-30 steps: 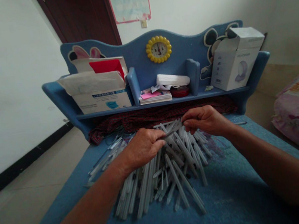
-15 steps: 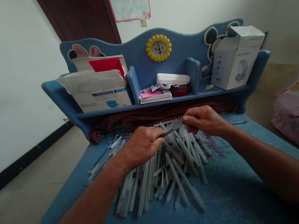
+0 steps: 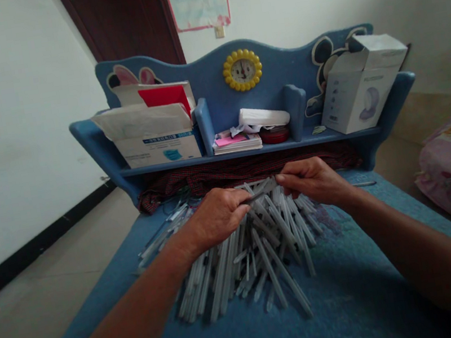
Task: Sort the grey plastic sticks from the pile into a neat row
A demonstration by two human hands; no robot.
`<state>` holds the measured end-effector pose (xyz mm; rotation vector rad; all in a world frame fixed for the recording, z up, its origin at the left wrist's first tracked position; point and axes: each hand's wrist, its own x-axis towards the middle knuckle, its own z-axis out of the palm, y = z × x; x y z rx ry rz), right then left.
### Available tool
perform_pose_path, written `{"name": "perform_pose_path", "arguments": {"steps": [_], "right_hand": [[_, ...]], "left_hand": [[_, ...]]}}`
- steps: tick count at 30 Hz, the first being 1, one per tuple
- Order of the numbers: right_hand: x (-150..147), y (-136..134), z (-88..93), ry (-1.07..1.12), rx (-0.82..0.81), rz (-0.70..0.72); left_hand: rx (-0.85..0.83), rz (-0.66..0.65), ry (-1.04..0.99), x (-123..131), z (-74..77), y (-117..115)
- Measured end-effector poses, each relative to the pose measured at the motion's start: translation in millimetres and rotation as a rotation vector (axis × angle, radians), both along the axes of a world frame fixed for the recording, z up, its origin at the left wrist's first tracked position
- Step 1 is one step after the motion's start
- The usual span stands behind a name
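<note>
Left hand [image 3: 218, 216] reaches in over the pile, thumb and fingers pinched narrow on the near end of a slender greyish piece [image 3: 260, 192]; right hand [image 3: 313, 181] pinches at its far end, thumb against fingertips; the piece spans the gap between the 2 hands, slanting up to the right, above the pile; too blurred to tell its exact make.

Below, pile of translucent tubes [image 3: 267, 268] on a blue tabletop [image 3: 359, 308], many fanned toward the wearer, some crossing; 1 thin rod [image 3: 364, 184] lies apart, to the right of the right wrist.

Behind the pile, dark red checked cloth [image 3: 226, 174] under a blue shelf [image 3: 224, 158]; on the shelf, left to right: mask box [image 3: 158, 150] with a red sheet [image 3: 165, 97] standing in it; paper stack [image 3: 239, 145]; round red tin [image 3: 275, 136]; white carton [image 3: 354, 103], flaps up; yellow-rimmed clock [image 3: 242, 70] on the backboard.
</note>
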<state>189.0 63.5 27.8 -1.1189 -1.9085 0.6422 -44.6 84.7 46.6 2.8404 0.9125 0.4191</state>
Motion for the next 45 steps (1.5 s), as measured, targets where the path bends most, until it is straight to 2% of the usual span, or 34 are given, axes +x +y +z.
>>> {"name": "perform_pose_path", "arguments": {"steps": [3, 8, 13, 19, 24, 30, 35, 40, 45], "right_hand": [[0.7, -0.3, 0.4, -0.047, 0.015, -0.059], [0.6, -0.7, 2.0, 0.094, -0.016, 0.024], [1.0, -0.6, 1.6, -0.026, 0.035, -0.078], [0.4, -3.3, 4.9, 0.043, -0.012, 0.016], [-0.6, -5.4, 7.1, -0.06, 0.049, -0.073], [1.1, -6.0, 7.6, 0.016, -0.03, 0.057], [-1.1, -5.6, 6.4, -0.041, 0.0, -0.039], [1.2, -6.4, 9.7, 0.001, -0.049, 0.03], [-1.9, -7.6, 10.0, -0.048, -0.047, -0.026]], "left_hand": [[0.007, -0.002, 0.002, -0.4, -0.9, 0.9], [0.026, 0.003, -0.015, -1.2, -1.8, 2.3], [0.057, -0.004, -0.013, -0.2, -2.7, 2.1], [0.094, -0.005, -0.041, 0.1, -5.0, 3.0], [0.111, -0.003, -0.021, 0.9, -5.6, 2.9], [0.123, 0.004, -0.018, 1.4, -5.6, 1.9], [0.122, -0.005, 0.007, 3.3, -5.9, 1.2], [0.13, -0.002, -0.025, 2.5, -7.8, 2.7], [0.199, 0.028, 0.013, 4.1, -8.4, 0.5]]}}
